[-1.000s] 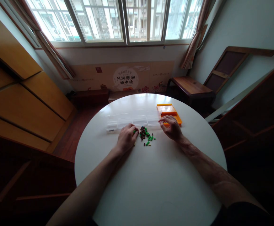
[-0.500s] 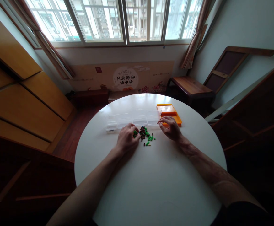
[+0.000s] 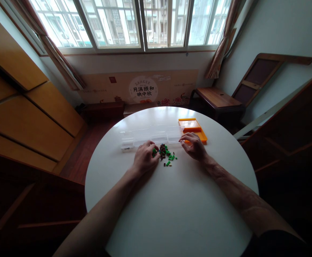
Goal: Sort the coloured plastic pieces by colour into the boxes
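Right now, all the action is around the brick pile, a small heap of green and brown toy bricks sitting out on the round white table. On its left edge we have the left hand, fingers curled inward and thumb close to the index finger, with bits of green showing right beside the fingertips; whether it has a brick pinched, I cannot tell from this view. Over to the right of the pile, a little apart from it, is the right hand, palm side down, fingers loosely bent and thumb clear of them, nothing visible in its grasp. Just beyond the pile lies the clear plastic box, long and low, split into sections, its right end close to the right fingertips. Farther beyond the pile and off to the right sits the orange tray, its near edge partly covered by the right hand. On the near side of the pile, look, a few loose bricks lie scattered, green, brown and one yellowish. Well beyond the pile, past the table's far edge, a printed board stands below the bright window.
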Tool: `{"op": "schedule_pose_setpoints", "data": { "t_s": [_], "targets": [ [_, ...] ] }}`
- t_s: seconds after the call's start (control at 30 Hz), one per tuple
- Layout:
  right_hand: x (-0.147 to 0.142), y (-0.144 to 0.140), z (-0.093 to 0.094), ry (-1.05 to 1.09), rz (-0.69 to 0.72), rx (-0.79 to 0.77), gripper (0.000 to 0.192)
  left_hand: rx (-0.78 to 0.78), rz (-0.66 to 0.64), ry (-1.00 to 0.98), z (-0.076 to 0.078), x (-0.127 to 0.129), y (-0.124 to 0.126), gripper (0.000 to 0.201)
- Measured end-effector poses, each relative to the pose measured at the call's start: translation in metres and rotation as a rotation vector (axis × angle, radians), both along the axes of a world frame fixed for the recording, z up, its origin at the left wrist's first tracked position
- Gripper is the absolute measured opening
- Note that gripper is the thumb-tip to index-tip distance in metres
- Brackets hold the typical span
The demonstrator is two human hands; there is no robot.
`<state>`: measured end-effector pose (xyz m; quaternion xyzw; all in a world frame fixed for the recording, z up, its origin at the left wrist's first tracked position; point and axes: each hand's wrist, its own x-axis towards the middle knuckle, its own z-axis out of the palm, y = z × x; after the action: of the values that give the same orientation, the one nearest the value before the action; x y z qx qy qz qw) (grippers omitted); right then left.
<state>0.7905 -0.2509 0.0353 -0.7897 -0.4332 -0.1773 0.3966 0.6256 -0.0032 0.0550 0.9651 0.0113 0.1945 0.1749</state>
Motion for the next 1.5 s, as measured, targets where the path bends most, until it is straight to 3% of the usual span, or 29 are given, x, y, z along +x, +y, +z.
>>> {"op": "schedule_pose_setpoints", "data": {
  "t_s": [0.73, 1.07, 1.3, 1.5],
  "targets": [
    [-0.005, 0.003, 0.001, -0.011, 0.031, -0.007, 0.015, 0.009, -0.002, -0.042, -0.002, 0.001, -0.002, 0.011],
    [-0.006, 0.006, 0.0, -0.011, 0.081, -0.015, 0.016, 0.029, 0.004, -0.083, -0.01, 0.004, -0.002, 0.009],
    [-0.01, 0.005, 0.003, -0.045, 0.172, -0.002, 0.016, -0.005, -0.029, -0.129, -0.007, 0.004, -0.002, 0.008],
    [-0.02, 0.007, 0.009, -0.039, 0.343, -0.046, 0.009, -0.07, -0.168, -0.216, -0.003, 0.002, -0.004, 0.013]
  ]
}}
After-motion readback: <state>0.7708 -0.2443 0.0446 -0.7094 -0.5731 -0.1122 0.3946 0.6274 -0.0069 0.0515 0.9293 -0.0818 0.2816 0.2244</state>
